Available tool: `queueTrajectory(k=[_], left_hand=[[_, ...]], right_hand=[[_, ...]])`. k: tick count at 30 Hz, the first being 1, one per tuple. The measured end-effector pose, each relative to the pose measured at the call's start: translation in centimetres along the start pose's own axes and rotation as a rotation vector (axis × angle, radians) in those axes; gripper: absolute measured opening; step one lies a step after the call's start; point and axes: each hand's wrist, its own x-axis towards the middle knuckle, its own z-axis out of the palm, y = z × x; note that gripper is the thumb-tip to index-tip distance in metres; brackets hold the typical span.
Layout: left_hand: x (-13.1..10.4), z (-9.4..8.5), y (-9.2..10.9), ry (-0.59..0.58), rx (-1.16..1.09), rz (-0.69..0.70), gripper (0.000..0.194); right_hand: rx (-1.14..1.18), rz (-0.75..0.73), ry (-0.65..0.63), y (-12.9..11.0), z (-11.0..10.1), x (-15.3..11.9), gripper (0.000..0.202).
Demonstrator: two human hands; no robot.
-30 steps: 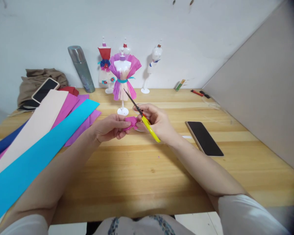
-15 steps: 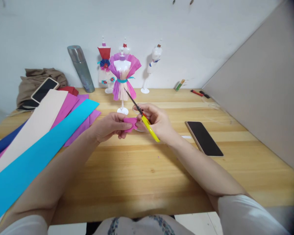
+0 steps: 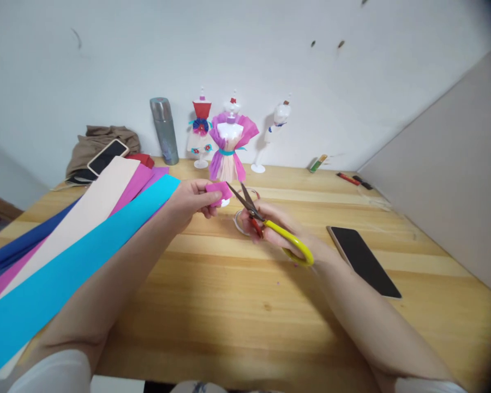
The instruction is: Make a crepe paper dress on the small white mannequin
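Pinched in my left hand (image 3: 194, 201) is a small piece of pink crepe paper (image 3: 218, 192). My right hand (image 3: 276, 221) is closed around a pair of scissors (image 3: 284, 234) with yellow handles. Their dark blades are parted and point up and left toward the pink piece, close to its right edge. Behind my hands stands a white dress-form stand (image 3: 231, 131) wearing a purple, pink and cream paper dress with a blue waist tie. A roll of tape (image 3: 239, 222) lies on the table, partly hidden by my right hand.
Long strips of coloured paper (image 3: 85, 245) cover the table's left side. At the back are a metal flask (image 3: 164, 131), a dress form in red (image 3: 202, 131) and a mostly white one (image 3: 280, 123). A phone (image 3: 364, 262) lies at right; another (image 3: 108, 157) rests by brown cloth (image 3: 102, 141).
My right hand has drawn away from my left, and the scissors have turned in it with blades parted. The pink piece stays in my left fingers. The camera view has shifted.
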Motion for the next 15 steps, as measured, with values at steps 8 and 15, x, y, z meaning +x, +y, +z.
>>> queueTrajectory(k=[8,15], left_hand=[[-0.35,-0.36,0.43,0.098,-0.011,0.097,0.023],[-0.52,-0.24,0.8,0.109,0.01,0.103,0.024]], right_hand=[[-0.038,0.049,-0.019,-1.03,0.03,0.3,0.045],[0.017,0.14,0.007,-0.68,0.22,0.64,0.045]])
